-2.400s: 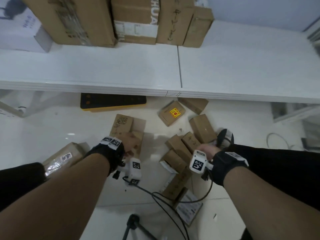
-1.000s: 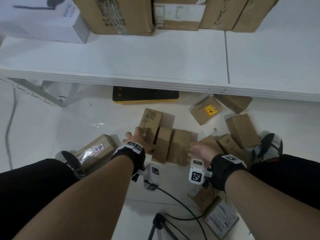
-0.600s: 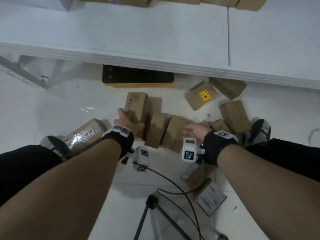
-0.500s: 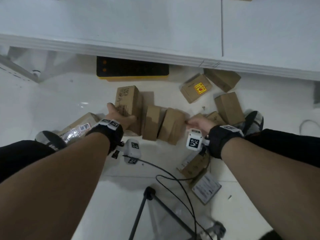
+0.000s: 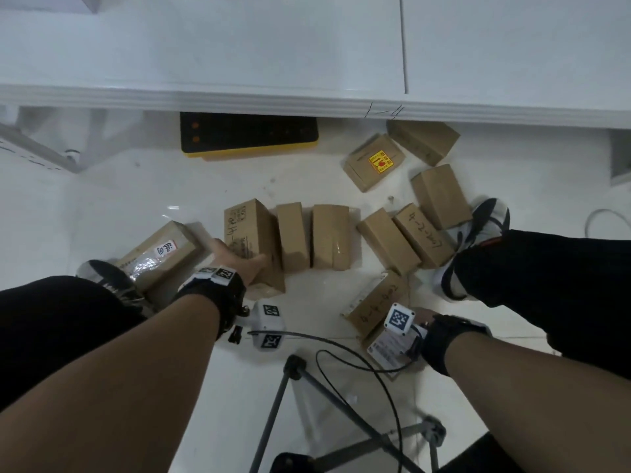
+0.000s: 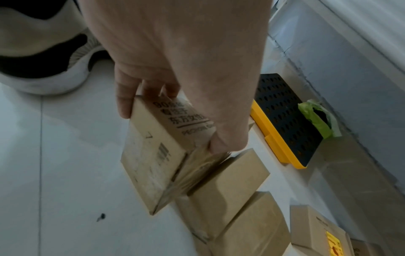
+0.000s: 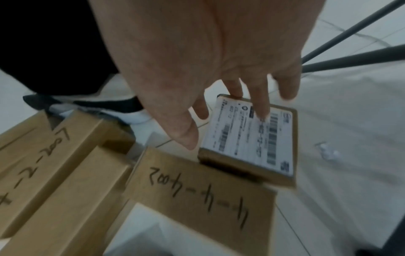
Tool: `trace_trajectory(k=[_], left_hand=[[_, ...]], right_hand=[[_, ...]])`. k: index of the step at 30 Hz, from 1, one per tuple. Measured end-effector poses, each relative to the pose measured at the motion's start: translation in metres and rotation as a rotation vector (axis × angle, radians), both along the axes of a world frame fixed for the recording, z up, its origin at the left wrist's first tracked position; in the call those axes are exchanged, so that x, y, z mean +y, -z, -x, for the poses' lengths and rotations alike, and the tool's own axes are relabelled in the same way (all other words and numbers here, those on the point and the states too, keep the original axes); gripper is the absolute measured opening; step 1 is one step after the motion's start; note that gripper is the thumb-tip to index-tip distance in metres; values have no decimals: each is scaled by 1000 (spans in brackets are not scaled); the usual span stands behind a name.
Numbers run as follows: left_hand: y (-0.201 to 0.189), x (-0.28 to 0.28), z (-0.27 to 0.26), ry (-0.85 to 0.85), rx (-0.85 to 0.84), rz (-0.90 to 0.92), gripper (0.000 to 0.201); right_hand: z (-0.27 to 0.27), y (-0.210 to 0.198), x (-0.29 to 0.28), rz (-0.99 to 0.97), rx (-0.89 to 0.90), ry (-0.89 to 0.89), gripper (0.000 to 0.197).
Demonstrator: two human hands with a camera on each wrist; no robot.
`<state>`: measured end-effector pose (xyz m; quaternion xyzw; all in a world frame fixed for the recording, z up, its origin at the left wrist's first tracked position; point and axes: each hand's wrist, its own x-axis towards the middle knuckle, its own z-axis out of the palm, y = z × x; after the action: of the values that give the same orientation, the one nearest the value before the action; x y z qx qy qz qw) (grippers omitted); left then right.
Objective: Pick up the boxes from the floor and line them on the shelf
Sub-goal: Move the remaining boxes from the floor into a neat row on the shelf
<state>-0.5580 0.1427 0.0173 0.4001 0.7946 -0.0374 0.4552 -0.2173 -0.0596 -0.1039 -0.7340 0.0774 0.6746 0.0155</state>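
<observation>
Several brown cardboard boxes lie on the white floor below the white shelf. My left hand grips the printed box at the left end of a row, fingers on one side and thumb on the other. Two plain boxes stand against its right side. My right hand is spread with straight fingers, its fingertips touching a flat box with a white barcode label. A box with handwritten numbers lies beside that one.
More boxes lie at right, one with a yellow sticker. A taped box lies by my left shoe. A black and yellow perforated tray sits under the shelf. Tripod legs and a cable cross the near floor.
My right hand left the right end of the row and came back toward me onto the flat labelled box. My left hand stays on the printed box.
</observation>
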Motion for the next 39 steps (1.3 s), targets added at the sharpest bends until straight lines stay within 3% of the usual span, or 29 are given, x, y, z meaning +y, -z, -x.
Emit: trace_trajectory(k=[1, 3, 6, 11, 14, 17, 19, 22, 24, 27, 29, 31, 33, 39], left_hand=[[0, -3, -1, 10, 12, 7, 77], [1, -5, -1, 26, 24, 15, 78], [-2, -3, 2, 11, 27, 36, 77], [-12, 2, 16, -45, -33, -8, 78], [-21, 5, 26, -121, -162, -8, 86], [-23, 7, 37, -172, -232, 6, 100], [-29, 7, 41, -165, -285, 22, 90], [-33, 8, 41, -96, -352, 4, 50], [-35, 10, 45, -77, -421, -9, 39], [-40, 25, 63, -143, -484, 48, 32], [-34, 42, 82, -95, -296, -17, 31], [-25, 58, 99, 112, 89, -59, 34], [-15, 69, 111, 227, 303, -55, 35], [39, 84, 119, 506, 474, 8, 35]], right_hand=[[1, 5, 4, -30, 0, 81, 59], [21, -10, 24, -129, -14, 166, 34], [73, -101, 66, -73, -28, 275, 22], [111, -130, 120, -215, -68, 5, 14], [146, -143, 157, -281, -30, -183, 33], [175, -159, 182, -356, 128, -386, 83], [193, -170, 190, -398, 153, -452, 100], [211, -165, 198, -467, 162, -449, 121], [218, -158, 206, -509, 107, -423, 121], [216, -161, 216, -515, 87, -389, 92], [210, -162, 223, -531, 124, -387, 80], [203, -157, 226, -563, 154, -369, 104], [196, -157, 227, -570, 192, -351, 106], [182, -155, 226, -473, 266, -277, 38]])
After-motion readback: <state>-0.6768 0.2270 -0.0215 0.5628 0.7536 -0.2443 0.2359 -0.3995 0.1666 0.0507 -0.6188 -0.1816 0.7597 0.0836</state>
